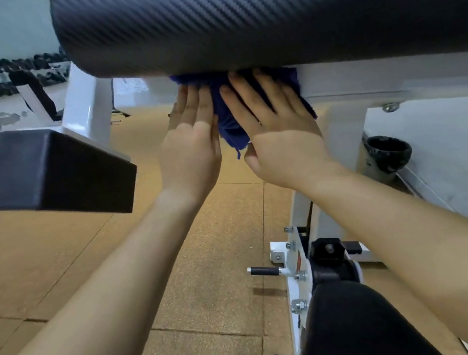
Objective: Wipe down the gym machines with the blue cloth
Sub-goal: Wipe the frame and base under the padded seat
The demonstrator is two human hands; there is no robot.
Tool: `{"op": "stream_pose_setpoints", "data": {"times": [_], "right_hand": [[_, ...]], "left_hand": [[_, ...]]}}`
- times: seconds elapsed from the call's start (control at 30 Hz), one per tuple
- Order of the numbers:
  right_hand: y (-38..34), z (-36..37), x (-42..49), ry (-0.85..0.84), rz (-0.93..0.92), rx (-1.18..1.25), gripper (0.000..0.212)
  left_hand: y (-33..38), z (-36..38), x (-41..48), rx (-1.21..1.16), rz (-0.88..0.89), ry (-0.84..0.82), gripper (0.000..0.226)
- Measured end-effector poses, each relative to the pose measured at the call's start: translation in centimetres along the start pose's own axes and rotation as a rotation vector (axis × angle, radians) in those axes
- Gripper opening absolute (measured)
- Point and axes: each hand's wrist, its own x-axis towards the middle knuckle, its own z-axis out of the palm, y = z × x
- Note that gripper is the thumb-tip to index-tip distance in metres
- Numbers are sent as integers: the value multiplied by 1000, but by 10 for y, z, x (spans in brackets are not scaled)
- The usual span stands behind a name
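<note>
A big black textured pad (251,13) of a white-framed gym machine (391,75) fills the top of the view. Just under the pad's lower edge, the dark blue cloth (229,124) is bunched against the white frame. My left hand (193,141) lies flat with fingers straight, pressing the cloth's left side. My right hand (276,125) presses flat on the cloth's right side, fingers spread. A corner of the cloth hangs down between the two hands. The pad hides the cloth's upper part.
A smaller black pad (58,172) juts out at the left. A black seat (357,327) with bolts and a black-gripped adjustment pin (263,271) sits at the lower right. A bin with a black liner (386,155) stands by the wall. Dumbbell racks (8,75) line the far left. The floor is brown tile.
</note>
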Motion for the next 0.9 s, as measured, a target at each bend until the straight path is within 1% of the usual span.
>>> {"op": "stream_pose_setpoints", "data": {"times": [0.07, 0.27, 0.37, 0.47, 0.57, 0.63, 0.77, 0.83, 0.9], "right_hand": [[17, -3, -13, 0, 26, -17, 85], [58, -9, -50, 27, 103, -20, 84], [74, -10, -65, 34, 131, -34, 86], [86, -10, -76, 73, 148, -5, 80], [102, -11, -87, 94, 181, 37, 72], [115, -10, -96, 91, 213, 49, 71], [147, -12, -120, 88, 307, 15, 69], [150, -13, -124, 111, 345, 21, 69], [140, -12, -117, 153, 371, 66, 69]], "left_hand": [[23, 7, 0, -8, 19, 32, 50], [73, 27, 2, -5, 87, 23, 44], [93, 34, 4, 4, 133, 65, 43], [110, 36, 7, 2, 154, 70, 47], [127, 39, 10, 3, 200, 95, 46], [143, 43, 14, 16, 233, 127, 44], [182, 52, 22, 31, 321, 123, 44], [188, 55, 22, 39, 349, 122, 44], [183, 58, 23, 18, 324, 132, 42]]}}
